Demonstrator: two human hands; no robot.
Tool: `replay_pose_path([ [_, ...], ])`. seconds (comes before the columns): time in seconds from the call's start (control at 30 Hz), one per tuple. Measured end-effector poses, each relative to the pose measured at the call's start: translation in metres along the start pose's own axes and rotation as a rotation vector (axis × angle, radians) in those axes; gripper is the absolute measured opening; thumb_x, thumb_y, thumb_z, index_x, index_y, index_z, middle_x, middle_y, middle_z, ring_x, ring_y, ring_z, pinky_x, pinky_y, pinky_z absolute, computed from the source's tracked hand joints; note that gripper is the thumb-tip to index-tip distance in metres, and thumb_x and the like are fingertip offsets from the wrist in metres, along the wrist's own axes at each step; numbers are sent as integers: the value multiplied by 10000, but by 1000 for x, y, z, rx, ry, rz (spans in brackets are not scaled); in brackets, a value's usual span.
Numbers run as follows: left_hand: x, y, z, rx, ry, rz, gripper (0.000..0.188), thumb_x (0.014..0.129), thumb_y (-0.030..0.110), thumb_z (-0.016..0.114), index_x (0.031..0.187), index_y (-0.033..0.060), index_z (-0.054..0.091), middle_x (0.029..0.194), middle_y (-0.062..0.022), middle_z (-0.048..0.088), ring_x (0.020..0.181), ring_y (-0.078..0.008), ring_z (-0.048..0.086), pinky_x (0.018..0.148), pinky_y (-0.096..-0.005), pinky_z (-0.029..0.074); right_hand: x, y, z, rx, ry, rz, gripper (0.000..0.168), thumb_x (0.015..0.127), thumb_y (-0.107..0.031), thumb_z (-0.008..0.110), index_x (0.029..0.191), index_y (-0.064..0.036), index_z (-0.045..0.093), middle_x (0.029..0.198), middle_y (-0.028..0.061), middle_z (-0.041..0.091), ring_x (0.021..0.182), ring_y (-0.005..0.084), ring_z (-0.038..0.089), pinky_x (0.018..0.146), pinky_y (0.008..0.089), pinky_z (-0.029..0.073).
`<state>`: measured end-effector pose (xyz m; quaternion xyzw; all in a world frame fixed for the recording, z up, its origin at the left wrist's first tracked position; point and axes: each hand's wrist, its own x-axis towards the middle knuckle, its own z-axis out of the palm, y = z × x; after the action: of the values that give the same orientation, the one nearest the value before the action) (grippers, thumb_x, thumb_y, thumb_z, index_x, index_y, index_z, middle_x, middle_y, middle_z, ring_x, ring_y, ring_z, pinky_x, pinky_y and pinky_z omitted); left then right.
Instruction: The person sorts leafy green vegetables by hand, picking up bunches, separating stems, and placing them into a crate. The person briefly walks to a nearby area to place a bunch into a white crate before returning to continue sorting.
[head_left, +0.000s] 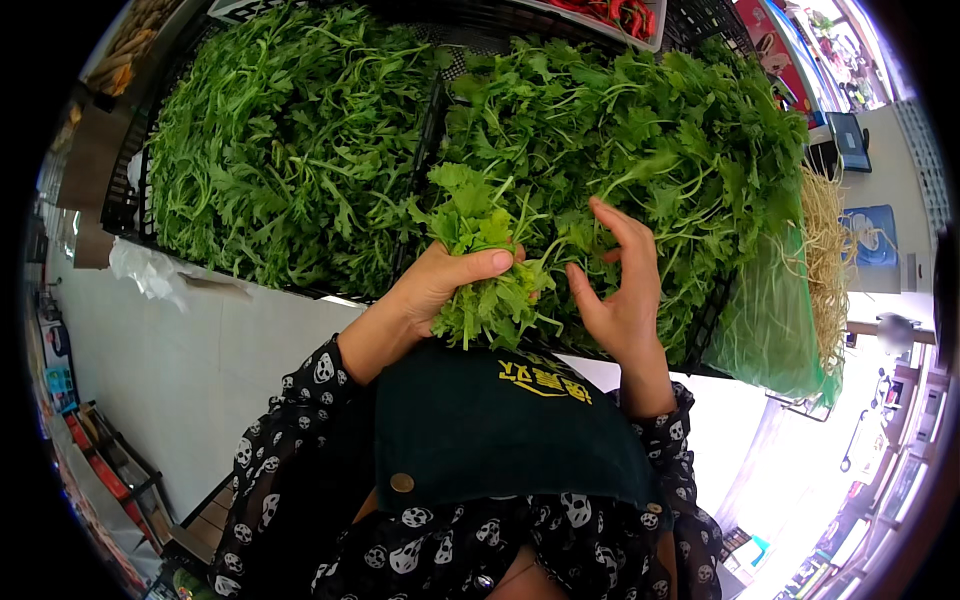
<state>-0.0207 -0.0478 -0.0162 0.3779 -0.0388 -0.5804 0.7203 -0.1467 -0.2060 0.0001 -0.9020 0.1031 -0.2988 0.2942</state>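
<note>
A small bunch of pale yellow-green leafy greens (480, 217) is clasped in my left hand (450, 281), with the thumb lying across its stems and leaves spilling out above and below. To its right, my right hand (626, 277) has thumb and fingers spread, with nothing between them. Behind that hand spreads a heap of lobed leafy greens (667, 142) in a black plastic crate. A single blurred leafy stem (637, 172) shows just above my right fingertips; whether it is moving freely cannot be told. Left of the divider lies a pile of narrow-leaved greens (285, 165).
Red chillies (622, 15) fill a white tray at the back. On the right, a green plastic bag (772, 322) hangs beside stringy pale roots (821, 247). A blue stool-like object (870, 234) stands farther right. Crumpled white plastic (150, 270) hangs by the crate's front left corner.
</note>
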Motion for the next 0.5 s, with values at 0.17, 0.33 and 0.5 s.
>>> replay_pose_path([
  [0.17, 2, 1, -3, 71, 37, 21, 344, 702, 182, 701, 938, 84, 471, 876, -50, 509, 826, -172, 531, 682, -306, 483, -2, 25, -6, -134, -121, -155, 442, 609, 46, 620, 1032, -79, 595, 899, 58, 597, 818, 252, 541, 674, 322, 453],
  [0.33, 3, 2, -15, 24, -15, 85, 300, 717, 180, 681, 886, 109, 443, 790, -28, 438, 687, -138, 425, 575, -271, 387, 1, 25, -25, -281, -80, -44, 297, 644, 59, 570, 909, -65, 620, 691, 78, 498, 666, 261, 501, 581, 340, 423],
  [0.5, 0, 14, -17, -100, -136, 81, 289, 716, 183, 674, 848, 122, 423, 764, -21, 397, 673, -137, 401, 553, -271, 360, -2, 38, -61, -438, 25, -37, 228, 673, 61, 547, 872, -35, 603, 691, 100, 506, 657, 266, 504, 578, 352, 417],
])
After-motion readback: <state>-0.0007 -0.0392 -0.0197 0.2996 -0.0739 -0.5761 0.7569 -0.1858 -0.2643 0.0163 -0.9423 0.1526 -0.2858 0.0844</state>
